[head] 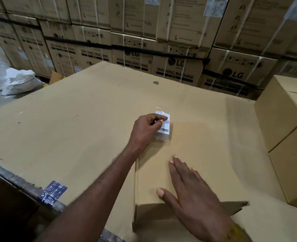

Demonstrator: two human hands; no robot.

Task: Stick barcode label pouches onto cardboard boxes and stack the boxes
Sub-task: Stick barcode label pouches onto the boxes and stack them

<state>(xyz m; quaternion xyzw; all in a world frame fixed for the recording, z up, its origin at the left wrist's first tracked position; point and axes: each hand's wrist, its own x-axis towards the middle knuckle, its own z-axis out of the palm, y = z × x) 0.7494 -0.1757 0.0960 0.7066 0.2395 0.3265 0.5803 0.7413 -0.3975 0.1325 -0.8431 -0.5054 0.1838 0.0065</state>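
A small cardboard box [207, 154] lies in front of me on a large flat cardboard surface [65, 130]. At the box's far left corner my left hand [146, 131] pinches a clear pouch with a white barcode label [164, 125], fingers curled over it, holding it against the box top. My right hand [191, 187] lies flat on the near part of the box top, fingers straight and spread, thumb near the front edge.
Two plain boxes [287, 137] stand stacked at the right edge. Behind the work surface rises a wall of strapped washing machine cartons [175, 67]. White sacks [13, 79] lie on the floor at far left. A blue printed tape scrap [53, 192] sticks near the surface's front left edge.
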